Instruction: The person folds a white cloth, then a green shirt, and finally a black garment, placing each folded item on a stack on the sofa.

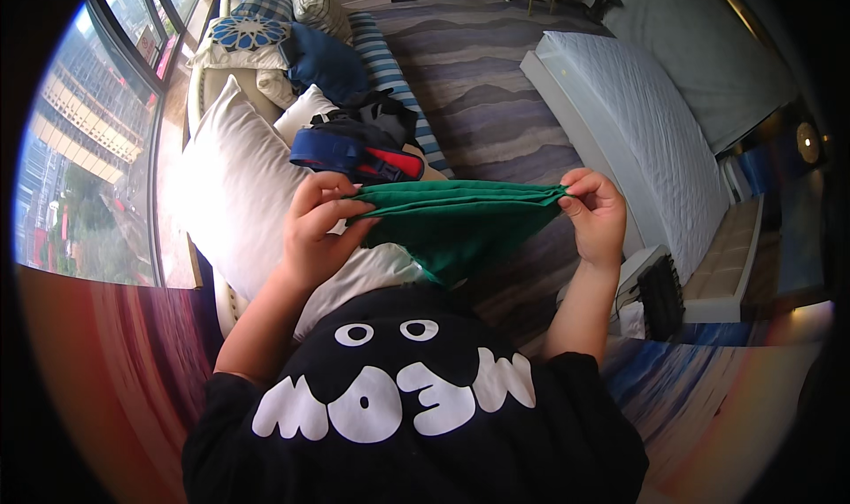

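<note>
A green cloth (458, 222) is stretched between my two hands in front of my chest. Several folded layers run along its top edge, and its lower part tapers down to a point. My left hand (325, 218) pinches the cloth's left end between thumb and fingers. The right end is gathered in the fingertips of my right hand (594, 212). Behind the cloth, a large white pillow (236, 192) leans on the sofa. Just beyond the cloth lies a blue bag or strap (332, 151) with red lining and a buckle.
Cushions, including a dark blue one (329, 59), fill the sofa's far end. Dark clothing (385, 116) lies beside the striped sofa edge (378, 52). Windows (93, 152) line the left. A patterned carpet (485, 99) separates the sofa from a bed with a white quilted mattress (624, 126).
</note>
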Motion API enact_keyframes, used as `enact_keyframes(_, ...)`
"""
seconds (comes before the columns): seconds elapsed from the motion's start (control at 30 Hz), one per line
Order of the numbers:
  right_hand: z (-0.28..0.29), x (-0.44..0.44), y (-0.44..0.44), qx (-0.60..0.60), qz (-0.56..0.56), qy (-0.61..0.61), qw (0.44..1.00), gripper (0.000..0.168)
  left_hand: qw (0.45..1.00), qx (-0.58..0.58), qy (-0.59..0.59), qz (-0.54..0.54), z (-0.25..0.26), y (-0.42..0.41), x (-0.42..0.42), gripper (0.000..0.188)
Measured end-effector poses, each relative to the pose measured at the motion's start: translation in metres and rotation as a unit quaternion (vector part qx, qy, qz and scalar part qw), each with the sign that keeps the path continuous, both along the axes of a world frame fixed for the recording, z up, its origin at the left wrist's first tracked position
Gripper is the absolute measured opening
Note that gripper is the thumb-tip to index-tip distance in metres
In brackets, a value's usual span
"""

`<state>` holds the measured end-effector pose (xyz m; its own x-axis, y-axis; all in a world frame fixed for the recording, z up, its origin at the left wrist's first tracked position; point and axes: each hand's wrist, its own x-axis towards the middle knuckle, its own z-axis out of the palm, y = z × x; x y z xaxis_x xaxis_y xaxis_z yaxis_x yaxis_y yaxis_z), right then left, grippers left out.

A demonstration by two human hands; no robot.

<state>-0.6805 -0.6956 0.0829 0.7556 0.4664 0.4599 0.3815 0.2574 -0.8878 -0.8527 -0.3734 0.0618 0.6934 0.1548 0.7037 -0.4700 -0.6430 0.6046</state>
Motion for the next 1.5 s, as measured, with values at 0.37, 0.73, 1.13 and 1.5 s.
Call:
enact_keyframes(0.37,-0.016,0.001,-0.046,-0.237,-0.103,-0.039,0.965,0.018,0.992,0.021,0.115,-0.038,-0.007,-0.023,0.057,0.017)
enact_keyframes(0.73,-0.017,-0.019,-0.06,-0.217,-0.298,-0.101,0.924,0.009,0.991,0.089,0.075,-0.06,0.001,-0.052,0.078,0.044)
enact_keyframes(1.13,-0.014,-0.015,-0.041,0.068,0.011,0.058,0.996,0.025,0.873,-0.365,0.175,-0.274,0.014,-0.013,0.019,0.039)
enact_keyframes(1.5,0.033,0.001,0.107,0.181,0.168,0.25,0.936,0.015,0.378,-0.723,0.213,-0.537,-0.1,-0.006,0.035,0.052)
